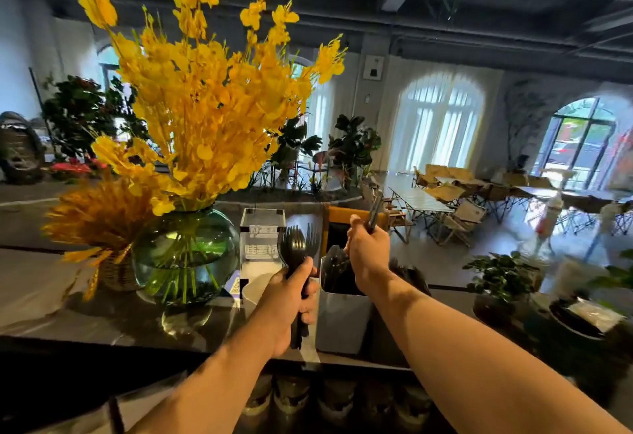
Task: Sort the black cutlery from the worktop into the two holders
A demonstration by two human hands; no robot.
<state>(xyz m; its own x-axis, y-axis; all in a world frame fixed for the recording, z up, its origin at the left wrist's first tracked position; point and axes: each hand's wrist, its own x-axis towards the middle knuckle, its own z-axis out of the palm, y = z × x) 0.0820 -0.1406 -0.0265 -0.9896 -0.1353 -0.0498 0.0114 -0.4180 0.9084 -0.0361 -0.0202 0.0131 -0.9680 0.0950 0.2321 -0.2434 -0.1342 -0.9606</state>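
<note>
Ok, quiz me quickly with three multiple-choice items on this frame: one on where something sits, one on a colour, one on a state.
1. Where is the white holder relative to the green glass vase?
A. To its right
B. To its left
C. Behind it

2. What colour are the flowers in the vase?
A. Red
B. Yellow
C. White

3. What is the left hand doing?
A. Resting open on the worktop
B. Lifting the vase
C. Closed in a grip on a bunch of black cutlery

Answers: 1 A, the holder stands right of the vase; 2 B, the blooms are bright yellow; 3 C, fork and spoon heads stick up above the fist.
</note>
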